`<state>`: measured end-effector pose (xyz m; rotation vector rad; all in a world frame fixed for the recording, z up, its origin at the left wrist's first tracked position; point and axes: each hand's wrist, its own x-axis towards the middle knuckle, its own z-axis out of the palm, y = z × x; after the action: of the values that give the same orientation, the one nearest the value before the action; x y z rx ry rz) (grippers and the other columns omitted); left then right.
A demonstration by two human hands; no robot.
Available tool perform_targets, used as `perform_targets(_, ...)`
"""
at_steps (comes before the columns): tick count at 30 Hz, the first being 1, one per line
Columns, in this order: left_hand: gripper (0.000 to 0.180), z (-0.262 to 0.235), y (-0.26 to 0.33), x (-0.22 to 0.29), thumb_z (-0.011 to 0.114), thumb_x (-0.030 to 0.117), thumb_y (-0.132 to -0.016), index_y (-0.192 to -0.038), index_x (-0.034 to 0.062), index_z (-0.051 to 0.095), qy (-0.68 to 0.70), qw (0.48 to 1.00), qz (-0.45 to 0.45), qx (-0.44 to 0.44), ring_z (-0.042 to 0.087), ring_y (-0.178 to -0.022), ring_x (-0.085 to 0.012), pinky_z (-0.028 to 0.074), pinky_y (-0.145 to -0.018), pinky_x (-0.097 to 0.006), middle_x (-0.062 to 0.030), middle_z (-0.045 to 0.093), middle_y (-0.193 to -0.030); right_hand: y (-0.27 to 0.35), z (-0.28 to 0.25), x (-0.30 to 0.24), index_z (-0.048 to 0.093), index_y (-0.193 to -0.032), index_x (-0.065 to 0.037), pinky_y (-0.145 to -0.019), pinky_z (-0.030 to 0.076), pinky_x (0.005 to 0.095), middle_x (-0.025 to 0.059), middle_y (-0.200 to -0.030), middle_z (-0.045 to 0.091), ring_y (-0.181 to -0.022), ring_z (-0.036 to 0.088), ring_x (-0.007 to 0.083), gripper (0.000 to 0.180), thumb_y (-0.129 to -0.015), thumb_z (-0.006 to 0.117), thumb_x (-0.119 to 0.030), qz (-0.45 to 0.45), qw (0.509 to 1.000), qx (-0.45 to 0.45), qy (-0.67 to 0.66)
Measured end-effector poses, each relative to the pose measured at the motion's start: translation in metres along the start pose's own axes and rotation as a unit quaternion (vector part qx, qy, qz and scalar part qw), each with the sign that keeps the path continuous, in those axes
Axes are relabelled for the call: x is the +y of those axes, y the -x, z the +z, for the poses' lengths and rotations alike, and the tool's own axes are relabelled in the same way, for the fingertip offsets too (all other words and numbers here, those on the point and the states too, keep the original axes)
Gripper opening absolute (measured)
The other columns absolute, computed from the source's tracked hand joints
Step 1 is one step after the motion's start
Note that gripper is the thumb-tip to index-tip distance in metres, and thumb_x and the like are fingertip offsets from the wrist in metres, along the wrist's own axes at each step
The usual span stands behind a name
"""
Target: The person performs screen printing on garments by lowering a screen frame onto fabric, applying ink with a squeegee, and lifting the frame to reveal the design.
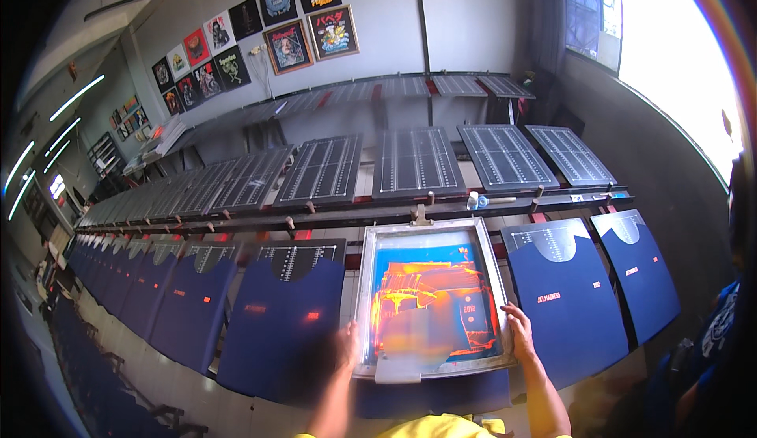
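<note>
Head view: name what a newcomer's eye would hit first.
Probably the bright orange ink on the framed screen at lower centre, between the left hand and the right hand. Next, likely the row of navy shirts to either side of it, then the glaring window at upper right.

- Strong daylight enters through the window (670,52) at upper right, burnt out to white, with a rainbow-tinted flare along the rim.
- The side wall (658,126) beneath it sits in shadow, while the back wall (481,36) is softly and evenly lit.
- Thin ceiling tubes (76,97) glow at far left, where the room is dimmer.
- Fisheye distortion bows the rows of boards (416,162); the corners go black.
- The framed screen (430,300) shows vivid orange, with a hazy smear low in its middle.
- The left hand (345,345) is blurred, probably by motion; the right hand (517,332) looks crisper.
</note>
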<state>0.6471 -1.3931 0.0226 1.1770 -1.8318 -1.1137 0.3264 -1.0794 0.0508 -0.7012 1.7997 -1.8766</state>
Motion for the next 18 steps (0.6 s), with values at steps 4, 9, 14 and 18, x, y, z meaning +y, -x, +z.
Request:
perform_targets(4,0.044,0.008,0.000,-0.012,0.049,0.037,-0.099,-0.092,-0.0021,0.067,-0.061,0.998,-0.011,0.007,0.064,-0.070,-0.0298,0.047,-0.069,-0.043,-0.0200,0.064,-0.073,-0.001,0.002,0.017,0.066,-0.127,-0.003,-0.117,0.026,0.0414,0.0255,-0.151,0.043,-0.144,0.038,0.0340,0.048,-0.091,0.062,-0.033,-0.025,0.998,0.008,0.049)
perform_targets(9,0.052,0.024,0.003,-0.026,0.044,0.045,-0.102,-0.084,-0.0011,0.060,-0.040,0.995,0.059,0.073,0.054,-0.061,-0.0280,0.040,-0.061,-0.044,-0.0192,0.053,-0.063,-0.003,0.006,0.044,0.061,-0.129,-0.001,-0.119,0.026,0.0429,0.0235,-0.153,0.039,-0.146,0.035,0.0326,0.043,-0.092,0.060,-0.022,-0.044,0.995,0.015,0.094)
perform_targets(14,0.043,0.018,0.004,-0.017,0.049,0.035,-0.102,-0.107,-0.0042,0.067,0.005,0.997,0.017,0.076,0.068,-0.090,-0.0284,0.050,-0.082,-0.039,-0.0206,0.069,-0.094,-0.002,0.008,0.051,0.059,-0.129,0.001,-0.115,0.034,0.0409,0.0226,-0.149,0.043,-0.139,0.043,0.0319,0.041,-0.093,0.059,-0.018,-0.071,0.981,0.039,0.175)
perform_targets(18,0.038,0.002,0.021,-0.001,0.049,0.025,-0.102,-0.115,-0.0056,0.068,0.064,0.984,0.056,0.158,0.068,-0.106,-0.0272,0.049,-0.094,-0.036,-0.0184,0.072,-0.111,0.001,0.017,0.041,0.057,-0.130,0.000,-0.111,0.038,0.0438,0.0214,-0.146,0.046,-0.135,0.047,0.0348,0.038,-0.093,0.060,-0.010,-0.095,0.974,0.058,0.199)
